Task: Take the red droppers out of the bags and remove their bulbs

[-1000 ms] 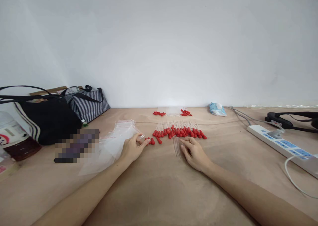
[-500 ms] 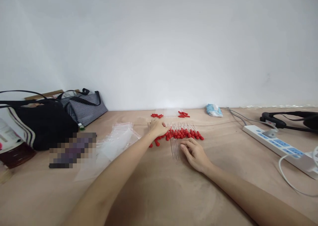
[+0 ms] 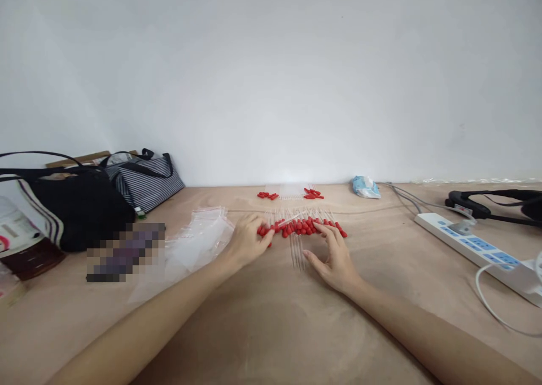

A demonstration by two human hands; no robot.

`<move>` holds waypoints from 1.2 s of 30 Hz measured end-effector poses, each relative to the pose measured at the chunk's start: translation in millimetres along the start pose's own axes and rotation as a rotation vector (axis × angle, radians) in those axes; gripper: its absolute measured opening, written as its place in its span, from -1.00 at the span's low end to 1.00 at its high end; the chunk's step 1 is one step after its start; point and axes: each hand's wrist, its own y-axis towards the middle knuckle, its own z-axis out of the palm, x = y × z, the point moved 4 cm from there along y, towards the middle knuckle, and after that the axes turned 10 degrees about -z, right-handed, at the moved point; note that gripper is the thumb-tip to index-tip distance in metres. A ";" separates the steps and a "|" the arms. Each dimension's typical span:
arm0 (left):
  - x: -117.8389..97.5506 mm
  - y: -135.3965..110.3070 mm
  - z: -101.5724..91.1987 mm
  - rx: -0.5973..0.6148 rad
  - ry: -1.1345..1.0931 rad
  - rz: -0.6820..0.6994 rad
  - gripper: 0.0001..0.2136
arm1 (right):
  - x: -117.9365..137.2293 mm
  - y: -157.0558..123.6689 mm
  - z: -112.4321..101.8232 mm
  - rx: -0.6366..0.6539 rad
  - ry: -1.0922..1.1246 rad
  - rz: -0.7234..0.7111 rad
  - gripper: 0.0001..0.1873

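Our L hand (image 3: 249, 241) is at the near-L end of a row of red-bulbed droppers (image 3: 302, 227) mid-table (image 3: 271, 323); thumb & fingers bend close around the bulbs there. A slim tube (image 3: 293, 219) slants across the row from nr those fingertips, but we can't tell if they're clamped on it. Our R hand (image 3: 336, 258) is at the row's R half, thumb & index well apart, w/ nothing gripped btwn them; index tip is at the bulbs, thumb tip just beside some thin clear tubes (image 3: 298, 254) lying in front of the row.

The droppers lie w/ bulbs toward us, stems pointing to the wall (image 3: 271, 80). Behind them, nr the wall, we see a small L group of red pieces (image 3: 267, 195) & a small R group of red pieces (image 3: 313, 194).

To L, just past our forearm, flat clear plastic bags (image 3: 199, 235) overlap; further L: a pixelated item (image 3: 129, 254), a black bag (image 3: 91, 213), a striped bag (image 3: 148, 180) & a bottle w/ dark liquid (image 3: 36, 256).

To R: blue-white pack (image 3: 365, 187) nr the wall, then a white power strip (image 3: 483, 252) w/ a plug in it, & black headgear (image 3: 474, 204).
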 end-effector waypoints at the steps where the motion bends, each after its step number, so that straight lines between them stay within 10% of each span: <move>1: 2.4 -16.8 -6.5 0.009 -0.034 0.089 -0.94 | 4.5 0.8 0.3 0.039 -0.018 -0.048 -0.41; 9: 6.6 -68.9 -4.3 0.047 -0.105 0.292 -0.98 | 39.3 1.2 12.1 0.364 -0.040 -0.375 -0.66; 36: -7.1 -75.7 -4.5 0.021 -0.160 0.574 -0.92 | 50.3 -1.1 8.3 0.151 0.043 -0.518 -0.82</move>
